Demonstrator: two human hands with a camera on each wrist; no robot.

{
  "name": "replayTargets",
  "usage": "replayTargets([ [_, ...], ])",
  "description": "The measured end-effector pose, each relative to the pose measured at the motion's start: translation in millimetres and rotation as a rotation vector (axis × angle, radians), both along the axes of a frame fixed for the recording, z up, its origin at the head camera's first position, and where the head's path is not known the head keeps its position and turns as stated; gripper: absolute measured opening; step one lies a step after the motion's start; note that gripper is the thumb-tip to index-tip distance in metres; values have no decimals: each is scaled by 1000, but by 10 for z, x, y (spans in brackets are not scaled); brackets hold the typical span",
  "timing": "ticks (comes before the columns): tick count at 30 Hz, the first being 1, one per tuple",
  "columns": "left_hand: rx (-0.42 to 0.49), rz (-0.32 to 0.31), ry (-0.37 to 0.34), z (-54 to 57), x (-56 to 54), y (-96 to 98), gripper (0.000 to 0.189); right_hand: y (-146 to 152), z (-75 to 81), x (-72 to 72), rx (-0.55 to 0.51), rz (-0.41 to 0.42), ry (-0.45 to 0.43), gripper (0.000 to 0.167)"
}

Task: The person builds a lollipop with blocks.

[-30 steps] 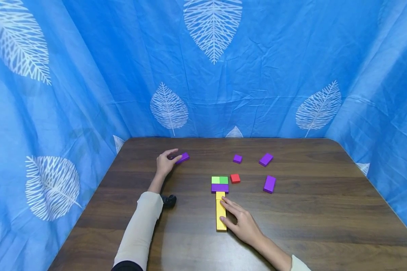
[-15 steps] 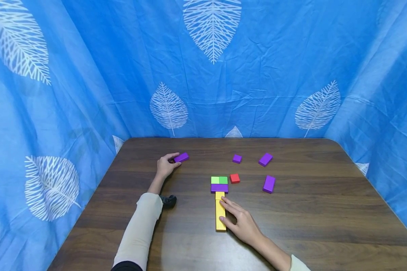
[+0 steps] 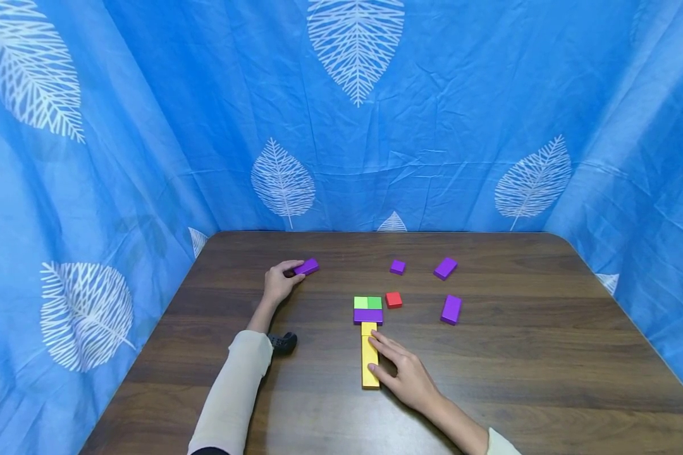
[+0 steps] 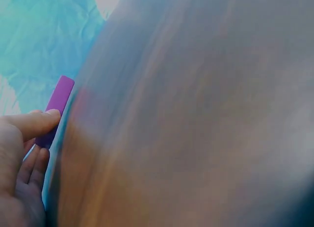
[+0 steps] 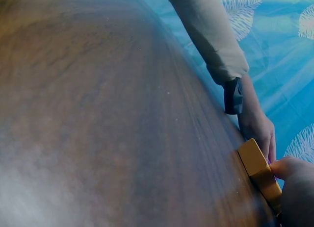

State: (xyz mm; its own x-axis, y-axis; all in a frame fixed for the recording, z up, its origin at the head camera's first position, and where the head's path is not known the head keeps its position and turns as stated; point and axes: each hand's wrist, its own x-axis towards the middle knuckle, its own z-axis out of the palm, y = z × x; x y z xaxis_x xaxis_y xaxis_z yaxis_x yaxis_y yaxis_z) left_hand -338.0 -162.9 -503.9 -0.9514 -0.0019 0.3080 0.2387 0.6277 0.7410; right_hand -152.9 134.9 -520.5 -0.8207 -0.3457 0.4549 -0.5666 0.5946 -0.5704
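In the head view my left hand (image 3: 279, 282) pinches the left end of a purple rectangular block (image 3: 308, 266) at the back left of the table. The left wrist view shows the thumb (image 4: 39, 124) against this purple block (image 4: 60, 95). My right hand (image 3: 406, 376) rests beside a long yellow block (image 3: 370, 365), its fairly straight fingers and thumb touching the right side. Ahead of that lie a short yellow block (image 3: 369, 328), a purple block (image 3: 368, 316) set crosswise, a light green block (image 3: 361, 303) and a darker green block (image 3: 374, 303), all joined up.
A red block (image 3: 394, 300) lies just right of the green ones. Farther off are a small purple block (image 3: 398, 266) and two longer purple blocks, one behind (image 3: 446, 268) and one nearer (image 3: 451, 309). Blue curtains (image 3: 432, 126) surround the wooden table (image 3: 523, 341).
My left fingers have shifted their hold on the purple block, which has turned slightly on the way. The right hand and the joined blocks stay where they were.
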Motion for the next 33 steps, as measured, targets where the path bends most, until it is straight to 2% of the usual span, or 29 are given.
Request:
replayTargets([
  [8,58,-16,12,68,200,208,31,-4,-8,-3,-3,3,38,46],
  [14,78,-49,-32,166,403,364,32,-4,-9,-8,-6,8,26,47],
  [18,73,-59,-61,185,506,441,33,3,-5,-12,-6,7,15,47],
  [25,42,-59,-51,99,599,516,33,8,1,-16,-1,6,15,46],
  [33,15,-40,31,-10,654,515,34,10,1,-9,-3,11,14,46],
])
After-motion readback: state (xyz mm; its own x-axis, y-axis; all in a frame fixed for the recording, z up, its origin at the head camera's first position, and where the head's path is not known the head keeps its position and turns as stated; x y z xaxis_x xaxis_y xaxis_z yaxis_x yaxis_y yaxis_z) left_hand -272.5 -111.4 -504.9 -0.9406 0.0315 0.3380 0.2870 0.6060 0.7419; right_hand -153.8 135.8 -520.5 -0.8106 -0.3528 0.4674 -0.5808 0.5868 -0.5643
